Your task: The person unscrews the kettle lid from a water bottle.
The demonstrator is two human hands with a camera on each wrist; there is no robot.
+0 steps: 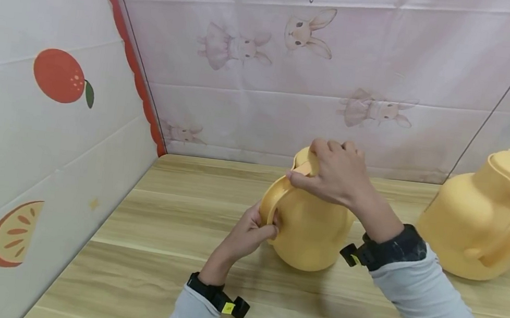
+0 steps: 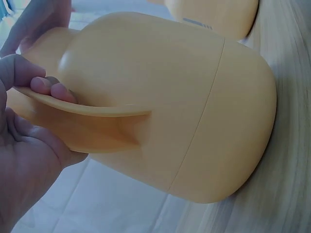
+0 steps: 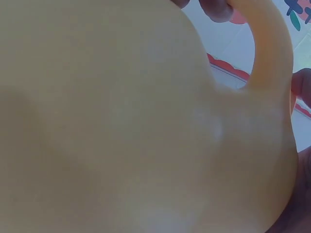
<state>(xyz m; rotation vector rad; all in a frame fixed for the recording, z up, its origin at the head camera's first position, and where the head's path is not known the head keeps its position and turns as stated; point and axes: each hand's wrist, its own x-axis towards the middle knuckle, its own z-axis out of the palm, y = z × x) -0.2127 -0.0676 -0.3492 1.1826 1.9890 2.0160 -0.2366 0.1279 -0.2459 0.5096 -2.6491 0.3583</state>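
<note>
Left hand (image 1: 246, 234) grips a round yellow plastic jug (image 1: 310, 233) by its ten-o'clock handle (image 1: 271, 200); right hand (image 1: 340, 174) clasps its twelve-o'clock lid (image 1: 304, 158).

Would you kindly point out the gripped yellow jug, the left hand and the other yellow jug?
Gripped yellow jug (image 1: 312, 234): head view, body.
Left hand (image 1: 245, 235): head view, middle of hand.
Other yellow jug (image 1: 467, 220): head view, body.

A wood-grained tabletop (image 1: 143, 267) carries a yellow jug (image 1: 312, 234) and, farther right, a second yellow one (image 1: 460, 219).
</note>
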